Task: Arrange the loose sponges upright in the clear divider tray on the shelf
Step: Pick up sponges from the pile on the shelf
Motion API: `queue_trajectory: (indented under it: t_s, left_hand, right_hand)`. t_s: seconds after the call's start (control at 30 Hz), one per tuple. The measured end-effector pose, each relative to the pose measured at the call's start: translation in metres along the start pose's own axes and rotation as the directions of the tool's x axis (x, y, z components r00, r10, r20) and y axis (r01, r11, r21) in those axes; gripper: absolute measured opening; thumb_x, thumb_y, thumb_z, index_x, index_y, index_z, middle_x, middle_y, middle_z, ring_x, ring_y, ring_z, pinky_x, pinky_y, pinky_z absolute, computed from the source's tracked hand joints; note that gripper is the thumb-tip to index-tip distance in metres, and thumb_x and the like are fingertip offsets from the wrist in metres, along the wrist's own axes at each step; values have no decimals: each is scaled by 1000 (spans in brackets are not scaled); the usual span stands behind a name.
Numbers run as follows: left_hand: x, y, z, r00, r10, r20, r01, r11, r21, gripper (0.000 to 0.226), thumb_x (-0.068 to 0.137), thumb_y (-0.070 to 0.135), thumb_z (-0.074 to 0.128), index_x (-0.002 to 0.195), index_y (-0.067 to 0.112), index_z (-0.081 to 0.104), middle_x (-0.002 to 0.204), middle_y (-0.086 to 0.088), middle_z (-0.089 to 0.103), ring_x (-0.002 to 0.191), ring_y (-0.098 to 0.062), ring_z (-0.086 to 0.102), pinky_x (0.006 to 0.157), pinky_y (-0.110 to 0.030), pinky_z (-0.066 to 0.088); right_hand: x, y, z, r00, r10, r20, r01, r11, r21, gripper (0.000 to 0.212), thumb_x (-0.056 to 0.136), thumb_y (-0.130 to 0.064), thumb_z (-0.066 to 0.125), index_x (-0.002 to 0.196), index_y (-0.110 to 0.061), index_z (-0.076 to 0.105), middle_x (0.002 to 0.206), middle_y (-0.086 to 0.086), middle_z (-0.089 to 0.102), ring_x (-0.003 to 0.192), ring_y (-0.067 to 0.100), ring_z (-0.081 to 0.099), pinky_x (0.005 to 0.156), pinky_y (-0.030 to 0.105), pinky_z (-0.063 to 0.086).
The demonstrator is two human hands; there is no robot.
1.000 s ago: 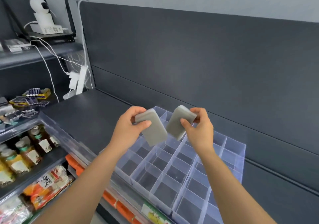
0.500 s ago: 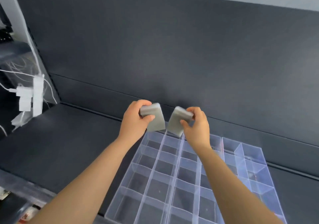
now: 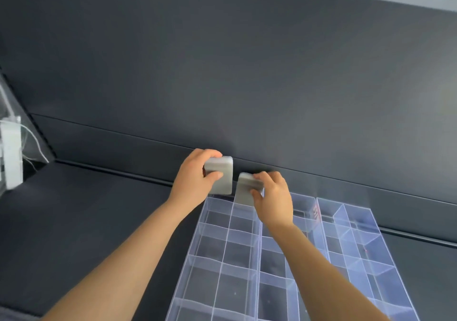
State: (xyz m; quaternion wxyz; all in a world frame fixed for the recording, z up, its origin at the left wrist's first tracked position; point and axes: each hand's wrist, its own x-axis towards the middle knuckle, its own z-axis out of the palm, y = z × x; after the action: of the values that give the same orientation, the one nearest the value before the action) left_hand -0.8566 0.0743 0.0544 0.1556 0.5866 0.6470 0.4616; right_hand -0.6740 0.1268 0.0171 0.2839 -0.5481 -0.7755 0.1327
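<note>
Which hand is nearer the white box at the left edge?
Left. The left hand sits right of the white box; the right hand, over the tray, is farther right.

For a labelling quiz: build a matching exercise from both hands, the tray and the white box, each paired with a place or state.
Things:
1. left hand
2. right hand
3. tray
4. white box

Place or state:
a. at the picture's left edge
b. holds the higher sponge
c. lies on the shelf
d. holds the lower sponge

Pairs: 1-b, 2-d, 3-c, 4-a
</note>
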Motion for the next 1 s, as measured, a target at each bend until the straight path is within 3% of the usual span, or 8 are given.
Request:
queue_trajectory:
  t_s: [0.17, 0.7, 0.87, 1.0]
  left_hand:
    - [9, -1, 3, 997, 30, 77, -32, 999, 25, 30, 81, 11, 68, 107, 25, 62, 105, 10, 56, 71, -1, 48, 70, -21, 39]
    - [16, -6, 13, 991, 82, 103, -83, 997, 10, 28, 79, 10, 69, 98, 29, 62, 96, 18, 56, 69, -3, 49, 64, -18, 41]
    - [14, -14, 18, 987, 72, 146, -91, 987, 133, 28, 81, 9, 68, 102, 26, 61, 98, 18, 54, 70, -3, 49, 64, -18, 37]
    - [10, -19, 27, 983, 136, 123, -165, 946, 280, 28, 79, 5, 71, 105, 15, 65, 106, 5, 53, 79, -6, 45, 70, -13, 36]
  right_hand:
    - [0, -1, -4, 995, -82, -53, 76, 991, -106, 25, 84, -7, 66, 108, -8, 65, 112, 5, 53, 102, 23, 47, 64, 35, 50]
    - [2, 2, -5, 983, -156, -99, 144, 983, -115, 15, 82, -6, 68, 97, -9, 71, 104, 4, 60, 93, 26, 52, 54, 36, 49]
    - [1, 2, -5, 976, -190, -111, 177, 977, -115, 12, 81, -4, 68, 92, -7, 73, 105, 5, 62, 95, 28, 54, 53, 38, 52]
    - [-1, 1, -6, 960, -246, -132, 232, 966, -111, 12, 75, 0, 73, 86, -4, 74, 97, 7, 66, 85, 31, 59, 49, 38, 53]
